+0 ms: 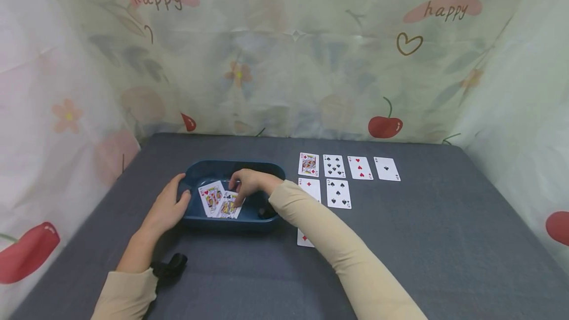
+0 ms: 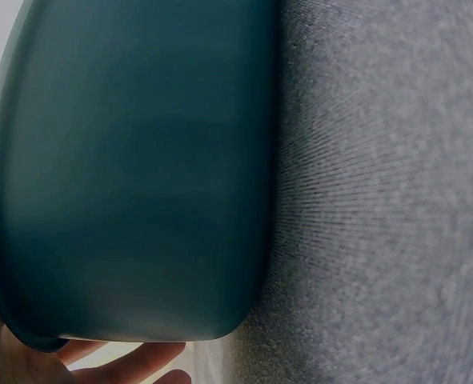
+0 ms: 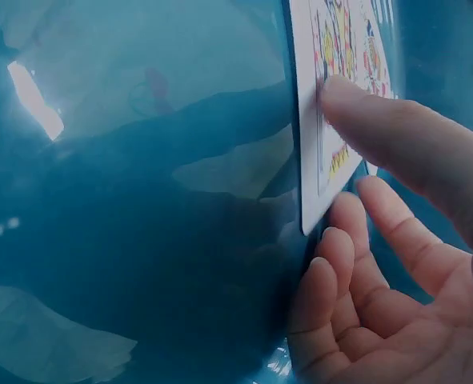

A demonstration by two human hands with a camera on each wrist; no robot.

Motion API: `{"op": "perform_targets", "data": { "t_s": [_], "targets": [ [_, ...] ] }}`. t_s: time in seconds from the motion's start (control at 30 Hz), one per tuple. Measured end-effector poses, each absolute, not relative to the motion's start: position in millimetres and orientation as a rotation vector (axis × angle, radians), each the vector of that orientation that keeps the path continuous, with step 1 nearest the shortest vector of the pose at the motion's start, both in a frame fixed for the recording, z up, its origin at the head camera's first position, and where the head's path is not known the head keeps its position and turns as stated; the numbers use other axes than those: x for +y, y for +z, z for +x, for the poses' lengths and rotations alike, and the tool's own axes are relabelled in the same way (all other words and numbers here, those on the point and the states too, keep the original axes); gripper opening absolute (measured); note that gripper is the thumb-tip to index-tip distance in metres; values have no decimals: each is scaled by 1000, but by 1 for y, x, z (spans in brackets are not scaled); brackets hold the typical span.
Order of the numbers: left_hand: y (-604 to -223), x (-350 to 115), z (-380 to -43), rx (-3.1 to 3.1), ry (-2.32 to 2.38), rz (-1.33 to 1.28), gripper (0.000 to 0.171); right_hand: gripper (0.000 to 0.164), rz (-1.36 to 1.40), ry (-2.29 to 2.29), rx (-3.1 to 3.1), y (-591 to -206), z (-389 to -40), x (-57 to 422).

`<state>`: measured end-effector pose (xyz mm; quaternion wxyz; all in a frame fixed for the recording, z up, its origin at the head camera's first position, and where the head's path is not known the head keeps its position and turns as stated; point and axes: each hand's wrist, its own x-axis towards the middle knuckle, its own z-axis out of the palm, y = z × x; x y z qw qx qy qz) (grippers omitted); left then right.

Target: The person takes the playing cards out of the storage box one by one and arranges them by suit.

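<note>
A dark blue plastic tray (image 1: 222, 224) rests on the grey cloth. My left hand (image 1: 162, 211) holds its left end, thumb at the rim and fingers along the outer wall; the left wrist view shows mostly the tray's outside wall (image 2: 132, 176). Inside the tray, my right hand (image 1: 251, 184) pinches a clubs face card (image 1: 227, 209). In the right wrist view, the thumb presses that card's face (image 3: 312, 188) while fingers curl behind it. A red-suited face card (image 1: 209, 194) overlaps it on the left. Part of the tray's right side is hidden by the hand.
Right of the tray, face-up cards lie in rows, including a seven of spades (image 1: 334, 166), an ace of clubs (image 1: 386, 169) and a five of spades (image 1: 339, 193). My right sleeve (image 1: 329, 231) partly covers a diamond card (image 1: 304, 237). Printed curtains (image 1: 293, 63) enclose the table.
</note>
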<state>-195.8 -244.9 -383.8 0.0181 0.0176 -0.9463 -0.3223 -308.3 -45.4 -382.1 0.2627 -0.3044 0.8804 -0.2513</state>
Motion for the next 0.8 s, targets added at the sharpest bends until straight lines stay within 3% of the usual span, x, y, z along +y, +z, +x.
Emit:
{"op": "perform_targets", "data": {
  "t_s": [0.8],
  "targets": [
    [-383,-244,-195,-2946,-1008,61,57,26,-813,-610,2370,-382,-309,-45]
  ]
}}
